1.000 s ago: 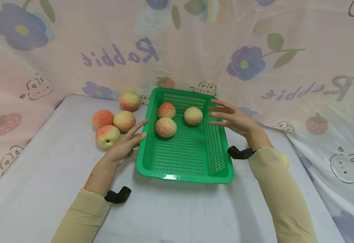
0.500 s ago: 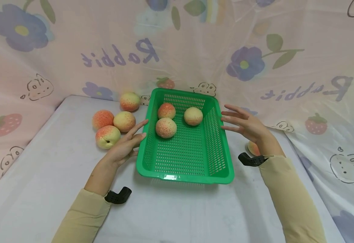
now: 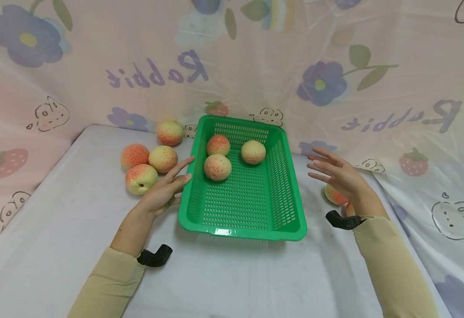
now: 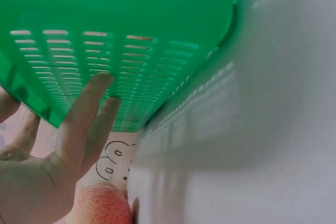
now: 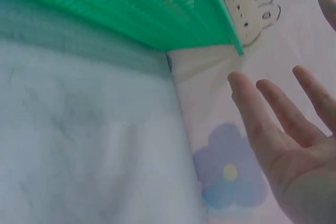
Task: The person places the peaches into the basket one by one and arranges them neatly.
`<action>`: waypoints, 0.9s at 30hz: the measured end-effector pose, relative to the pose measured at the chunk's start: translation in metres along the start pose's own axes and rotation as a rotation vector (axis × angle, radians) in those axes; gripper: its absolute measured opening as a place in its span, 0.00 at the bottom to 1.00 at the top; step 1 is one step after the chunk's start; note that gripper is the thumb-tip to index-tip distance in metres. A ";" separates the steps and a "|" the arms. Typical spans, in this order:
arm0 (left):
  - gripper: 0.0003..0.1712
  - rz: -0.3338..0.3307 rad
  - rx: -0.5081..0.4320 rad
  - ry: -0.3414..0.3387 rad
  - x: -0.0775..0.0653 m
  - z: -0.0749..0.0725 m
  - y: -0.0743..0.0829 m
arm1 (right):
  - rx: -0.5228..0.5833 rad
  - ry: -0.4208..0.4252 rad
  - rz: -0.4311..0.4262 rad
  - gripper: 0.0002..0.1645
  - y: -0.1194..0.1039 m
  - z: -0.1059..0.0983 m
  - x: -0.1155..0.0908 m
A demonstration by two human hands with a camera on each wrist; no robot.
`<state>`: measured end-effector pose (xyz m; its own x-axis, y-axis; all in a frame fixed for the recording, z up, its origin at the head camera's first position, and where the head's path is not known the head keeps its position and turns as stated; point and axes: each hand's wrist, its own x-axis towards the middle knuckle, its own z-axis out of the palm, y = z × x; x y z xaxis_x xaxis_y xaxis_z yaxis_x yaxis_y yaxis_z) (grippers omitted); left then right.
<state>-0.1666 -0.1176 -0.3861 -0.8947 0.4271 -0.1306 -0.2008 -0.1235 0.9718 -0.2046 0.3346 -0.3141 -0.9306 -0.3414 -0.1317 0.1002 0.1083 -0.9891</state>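
A green plastic basket [image 3: 236,207] with slotted walls stands in the middle of the table. Three peaches lie inside it: a red one [image 3: 218,145], a speckled one [image 3: 218,167] and a paler one [image 3: 253,152]. My left hand [image 3: 158,194] rests at the basket's left side, its fingers straight and spread. In the left wrist view, two fingertips lie against the slotted wall [image 4: 136,66]. To the right, my right hand [image 3: 345,179] hovers apart from the basket with fingers extended and nothing in them. Beneath it are a peach [image 3: 335,195] and part of another [image 3: 349,209].
Left of the basket, several more peaches form a group, including a red one [image 3: 135,156] and one with its stem end showing [image 3: 141,179]. Another peach [image 3: 170,133] sits behind them. A printed curtain [image 3: 252,66] hangs along the back of the white table [image 3: 216,282].
My right hand has drawn back from over the basket's right rim, moving right and toward me. Peaches on the right side have come into view. The left hand and basket have stayed put.
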 end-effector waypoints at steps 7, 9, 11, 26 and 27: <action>0.33 0.002 -0.011 -0.001 0.001 0.000 -0.001 | 0.085 0.003 -0.027 0.30 0.012 -0.014 -0.014; 0.33 0.001 -0.015 -0.001 0.001 0.000 -0.001 | 0.109 0.003 -0.028 0.30 0.015 -0.018 -0.017; 0.33 0.000 -0.017 -0.002 0.001 0.000 -0.001 | 0.127 0.006 -0.032 0.31 0.017 -0.021 -0.020; 0.33 -0.004 -0.016 -0.002 0.000 -0.001 0.000 | 0.122 0.375 -0.056 0.25 0.037 -0.032 -0.036; 0.33 -0.003 -0.016 -0.002 0.000 -0.001 0.000 | 0.111 0.414 -0.061 0.26 0.041 -0.035 -0.035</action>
<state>-0.1673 -0.1184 -0.3867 -0.8935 0.4289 -0.1329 -0.2096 -0.1367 0.9682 -0.1798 0.3835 -0.3476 -0.9964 0.0618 -0.0576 0.0571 -0.0095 -0.9983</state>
